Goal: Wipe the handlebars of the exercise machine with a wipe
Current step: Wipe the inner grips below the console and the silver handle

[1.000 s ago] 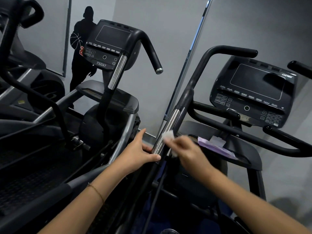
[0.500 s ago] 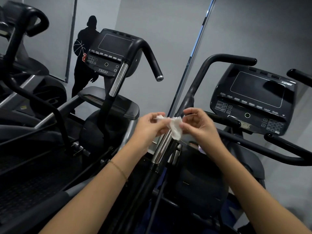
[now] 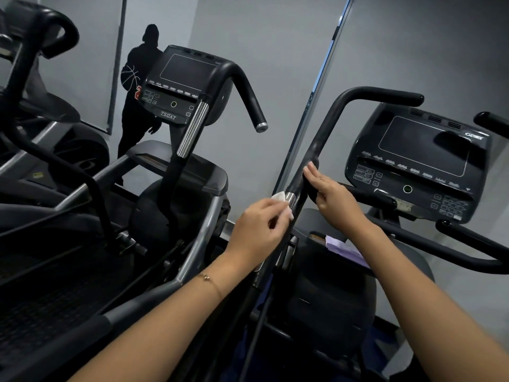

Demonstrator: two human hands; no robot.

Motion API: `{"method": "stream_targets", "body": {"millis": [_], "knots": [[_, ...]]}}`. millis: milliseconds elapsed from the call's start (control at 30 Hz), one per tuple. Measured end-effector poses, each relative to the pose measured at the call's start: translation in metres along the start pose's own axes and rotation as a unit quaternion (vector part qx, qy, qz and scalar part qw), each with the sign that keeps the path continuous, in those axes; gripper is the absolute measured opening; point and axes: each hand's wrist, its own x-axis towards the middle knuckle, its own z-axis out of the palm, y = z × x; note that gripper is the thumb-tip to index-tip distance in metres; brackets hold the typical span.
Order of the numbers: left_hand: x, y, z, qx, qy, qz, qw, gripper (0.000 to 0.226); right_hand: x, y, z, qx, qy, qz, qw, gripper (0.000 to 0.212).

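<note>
The left hand [image 3: 259, 227] pinches a crumpled white wipe [image 3: 278, 196] against the chrome band of the near machine's handlebar [image 3: 316, 150] and hides most of it. Just above, the right hand [image 3: 334, 201] lies on the black bar, fingers straight. Behind the right forearm a purple packet [image 3: 344, 250], perhaps wipes, shows partly below the console [image 3: 421, 158]. A second machine [image 3: 179, 84] stands left, with a basketball-player silhouette [image 3: 140, 59] on the far wall.

- A gym — exercise machines [image 3: 165, 210] stand close side by side.
- Two carry a dark console with screen and keypad, the left console [image 3: 179, 86] marked 750AT, the right console [image 3: 418, 161] nearer.
- Black handlebars [image 3: 248, 89] curve up beside them.
- A basketball-player silhouette [image 3: 139, 78] decorates the grey wall [image 3: 275, 51].
</note>
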Motion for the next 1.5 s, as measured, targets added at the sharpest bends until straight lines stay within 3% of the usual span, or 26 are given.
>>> {"method": "stream_targets", "body": {"millis": [167, 367, 567, 933, 1133, 1500], "knots": [[0.011, 0.001, 0.004, -0.1, -0.002, -0.109, 0.989, 0.017, -0.002, -0.001, 0.001, 0.015, 0.004, 0.008, 1.0, 0.068], [0.053, 0.017, 0.027, -0.047, -0.001, -0.23, 0.972, 0.028, -0.003, -0.001, -0.003, 0.017, -0.009, 0.01, 1.0, 0.071], [0.004, 0.023, -0.001, 0.052, -0.061, -0.227, 0.971, 0.024, -0.004, -0.002, 0.001, 0.02, -0.012, 0.023, 0.999, 0.073], [0.06, 0.035, 0.028, 0.107, -0.037, -0.233, 0.966, 0.044, -0.003, -0.001, 0.002, 0.02, -0.019, 0.025, 0.999, 0.072], [0.02, 0.03, 0.022, 0.18, -0.042, -0.192, 0.964, 0.048, -0.004, -0.004, 0.002, 0.015, -0.025, 0.03, 0.999, 0.074], [0.053, 0.038, 0.028, 0.154, -0.05, -0.214, 0.963, 0.042, -0.004, 0.0, 0.001, 0.012, -0.028, 0.03, 0.999, 0.079]]}}
